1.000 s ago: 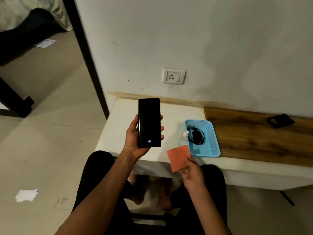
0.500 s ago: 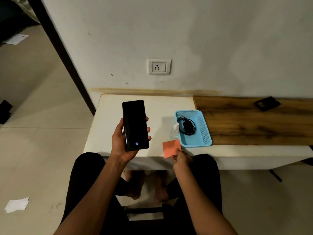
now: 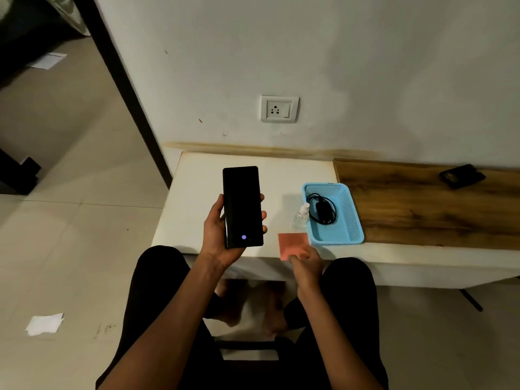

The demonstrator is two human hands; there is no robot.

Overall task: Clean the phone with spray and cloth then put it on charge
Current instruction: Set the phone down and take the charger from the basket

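Observation:
My left hand (image 3: pixel 219 235) grips a black phone (image 3: pixel 242 206) upright above the white table (image 3: pixel 197 187), its dark screen facing me with a small lit icon near the bottom. My right hand (image 3: pixel 306 263) pinches the near edge of an orange cloth (image 3: pixel 292 244), which lies at the table's front edge. A small clear spray bottle (image 3: pixel 301 216) stands just beyond the cloth, beside a blue basket (image 3: pixel 349 218) that holds a black charger with its coiled cable (image 3: pixel 322 209). A white wall socket (image 3: pixel 279 108) sits on the wall above the table.
A wooden board (image 3: pixel 422 204) covers the table's right part, with a small black object (image 3: pixel 461 175) at its far end. My knees are under the table's front edge. Paper scraps (image 3: pixel 45 323) lie on the tiled floor at left. A dark door frame (image 3: pixel 126 88) stands left of the table.
My right hand has lowered the orange cloth from in front of me down onto the table's front edge. The phone stays upright in my left hand; the view shifted.

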